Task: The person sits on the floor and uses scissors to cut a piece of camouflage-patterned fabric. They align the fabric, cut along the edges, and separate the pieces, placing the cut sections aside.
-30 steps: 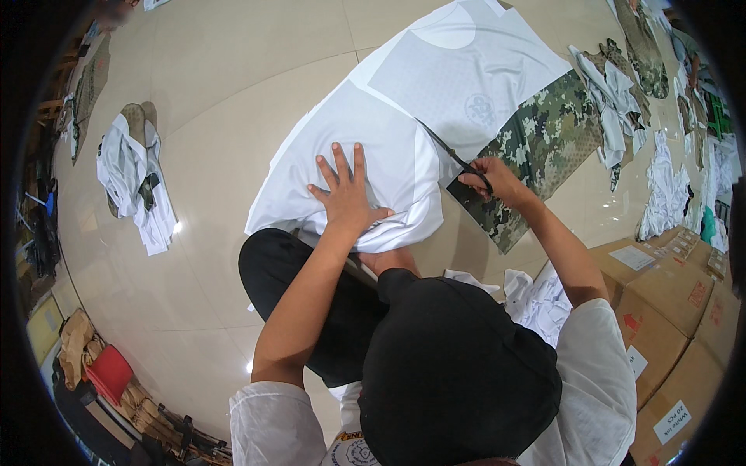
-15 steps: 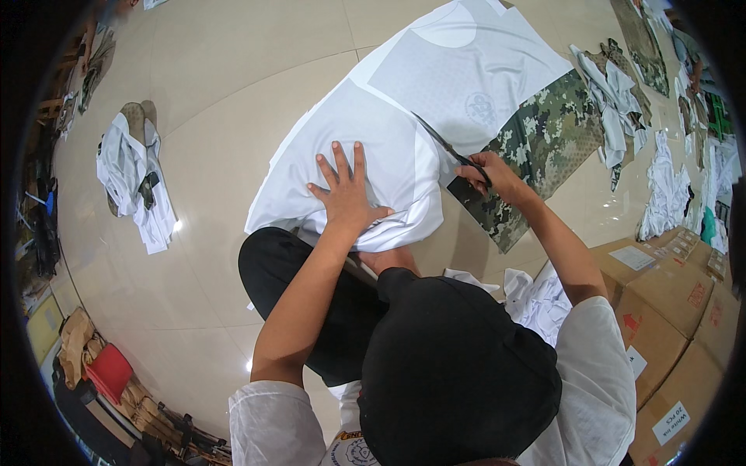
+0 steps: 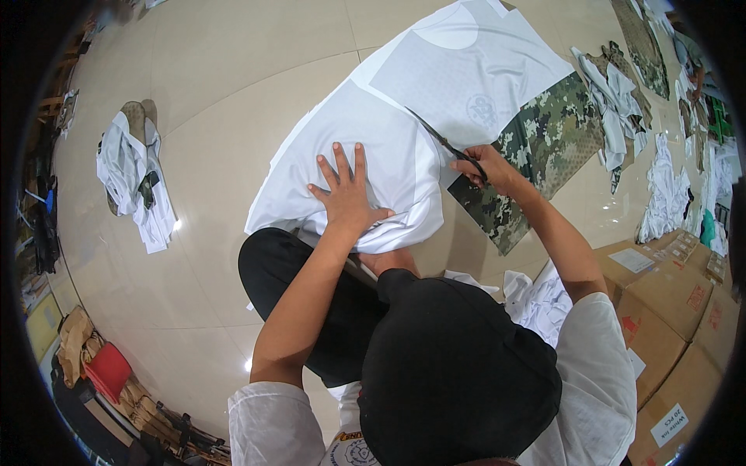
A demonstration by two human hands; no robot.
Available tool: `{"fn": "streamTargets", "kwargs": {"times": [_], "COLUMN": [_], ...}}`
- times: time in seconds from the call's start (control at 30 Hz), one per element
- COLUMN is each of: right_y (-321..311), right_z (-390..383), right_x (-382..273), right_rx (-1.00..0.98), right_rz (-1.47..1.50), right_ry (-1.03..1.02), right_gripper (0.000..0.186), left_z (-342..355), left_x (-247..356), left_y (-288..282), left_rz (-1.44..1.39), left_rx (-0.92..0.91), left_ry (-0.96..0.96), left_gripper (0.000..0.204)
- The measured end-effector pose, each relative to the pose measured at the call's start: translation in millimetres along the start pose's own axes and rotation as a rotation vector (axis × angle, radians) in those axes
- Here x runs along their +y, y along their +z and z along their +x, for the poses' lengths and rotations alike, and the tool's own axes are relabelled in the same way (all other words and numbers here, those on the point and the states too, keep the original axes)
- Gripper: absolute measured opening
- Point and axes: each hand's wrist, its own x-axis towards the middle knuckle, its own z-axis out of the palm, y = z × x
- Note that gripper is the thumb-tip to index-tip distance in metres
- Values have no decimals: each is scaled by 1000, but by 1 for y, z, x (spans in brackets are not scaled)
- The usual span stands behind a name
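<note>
1. Scissors (image 3: 443,141) and right hand (image 3: 491,167) have shifted slightly up and leftward since a second ago, so the blade tips lie farther along the seam-like line in the white fabric (image 3: 388,140); the left hand (image 3: 347,200) has stayed put.
2. Right fingers are curled closed through and around the black handles; how far apart the blades stand cannot be told.
3. Left fingers are spread wide and flat, palm down, pressing on the white fabric and gripping nothing, with the thumb beside its gathered near edge.
4. That fabric lies on the pale tiled floor (image 3: 194,272), ahead of the person's bent knee and bare foot; its upper part bears a faint grey round emblem (image 3: 482,111).
5. Camouflage cloth (image 3: 556,136) adjoins it on the right, just beyond the right hand.
6. Crumpled white cloth (image 3: 538,304) lies near the right elbow.
7. Cardboard cartons (image 3: 660,291) are stacked at lower right, their contents hidden. They carry a white printed label (image 3: 670,423) on a side, another sheet (image 3: 632,259) on top, a red arrow (image 3: 630,323) and red stamped marks (image 3: 697,296).
8. White-and-camouflage garments (image 3: 140,171) lie well apart at left.
</note>
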Motion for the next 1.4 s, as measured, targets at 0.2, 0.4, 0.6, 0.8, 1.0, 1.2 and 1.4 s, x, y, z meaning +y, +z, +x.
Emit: {"fn": "streamTargets", "kwargs": {"times": [0.2, 0.4, 0.6, 0.8, 1.0, 1.2, 1.4], "right_y": [-8, -8, -13, -6, -2, -3, -5], "right_z": [4, 2, 6, 7, 13, 19, 23], "right_x": [4, -2, -1, -18, -31, -33, -31], "right_rx": [-22, -15, -9, -8, -8, -20, -29], "right_rz": [-16, -57, -126, -83, -104, -128, -142], "right_ry": [-1, -9, -10, 15, -5, -3, -18], "right_gripper": [35, 35, 36, 37, 36, 35, 36], "left_z": [0, -1, 0, -2, -4, -2, -2], "left_x": [0, 0, 2, 2, 2, 5, 5], "left_y": [0, -1, -2, -1, -3, -4, -5], "left_rz": [-7, -14, -14, -11, -24, 47, 54], "left_rx": [7, 0, -11, 9, 18, -14, -26], "left_ry": [4, -1, 0, 3, 7, -17, -19], "left_gripper": [158, 158, 158, 157, 156, 158, 157]}}
